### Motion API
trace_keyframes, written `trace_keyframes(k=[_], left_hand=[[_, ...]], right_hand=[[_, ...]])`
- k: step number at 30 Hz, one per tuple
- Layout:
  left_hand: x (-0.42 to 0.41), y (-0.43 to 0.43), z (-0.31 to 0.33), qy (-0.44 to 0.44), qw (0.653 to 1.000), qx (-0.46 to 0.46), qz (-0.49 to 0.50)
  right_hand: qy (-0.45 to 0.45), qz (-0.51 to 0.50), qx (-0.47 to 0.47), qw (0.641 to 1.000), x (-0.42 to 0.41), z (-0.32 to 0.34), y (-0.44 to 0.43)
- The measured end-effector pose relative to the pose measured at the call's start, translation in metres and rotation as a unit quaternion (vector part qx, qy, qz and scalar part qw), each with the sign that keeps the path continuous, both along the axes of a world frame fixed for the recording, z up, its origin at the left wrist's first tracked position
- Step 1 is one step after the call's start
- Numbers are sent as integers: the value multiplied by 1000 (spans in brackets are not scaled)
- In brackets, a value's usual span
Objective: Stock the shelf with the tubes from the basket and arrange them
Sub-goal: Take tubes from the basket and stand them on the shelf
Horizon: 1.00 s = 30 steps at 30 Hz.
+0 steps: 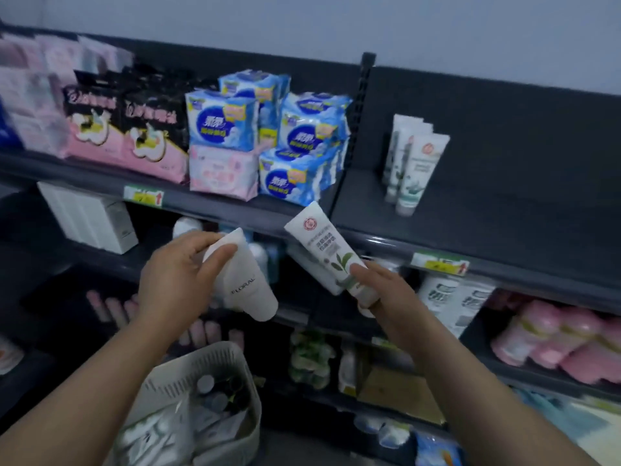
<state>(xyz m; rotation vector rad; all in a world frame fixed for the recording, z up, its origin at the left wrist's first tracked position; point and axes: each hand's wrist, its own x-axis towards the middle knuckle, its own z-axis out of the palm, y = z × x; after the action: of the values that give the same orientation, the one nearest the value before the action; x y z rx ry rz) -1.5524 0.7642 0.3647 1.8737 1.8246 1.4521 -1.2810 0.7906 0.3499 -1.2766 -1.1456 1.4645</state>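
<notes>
- FLORAL tube (247, 280): plain white, dark lettering; in the air before the shelf (470, 213), above the basket (232, 361); long axis slanted, upper end up-left
- Leaf tube (319, 250): white, red seal, green leaf print; just right of the first, apart; flat end up-left, cap end down-right
- Left hand (174, 280): fingers curled round FLORAL tube's upper part
- Right hand (379, 290): clamped on leaf tube's cap end

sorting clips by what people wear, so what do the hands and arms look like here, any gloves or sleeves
No gloves: the left hand and right hand are bare. The left arm and right arm show no sleeve, watch or bracelet up to the frame's edge. A thin dark band, possibly a ring, sits on a right-hand finger; blur leaves it uncertain.
</notes>
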Motion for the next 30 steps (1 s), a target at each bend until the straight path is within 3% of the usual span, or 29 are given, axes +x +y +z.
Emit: trace_keyframes(k=[7,13,18,30], left_hand=[[110,16,53,-15,998,41,-43],[162,35,87,-1,996,50,-74],[180,58,112,28,994,34,-96],[166,131,132,43,989,2,-143]], right_hand=[[18,-52,67,996,113,44,-8],[8,-77,119,990,163,66,11],[-50,-113,148,981,164,81,42],[-170,-93,150,969,130,64,127]])
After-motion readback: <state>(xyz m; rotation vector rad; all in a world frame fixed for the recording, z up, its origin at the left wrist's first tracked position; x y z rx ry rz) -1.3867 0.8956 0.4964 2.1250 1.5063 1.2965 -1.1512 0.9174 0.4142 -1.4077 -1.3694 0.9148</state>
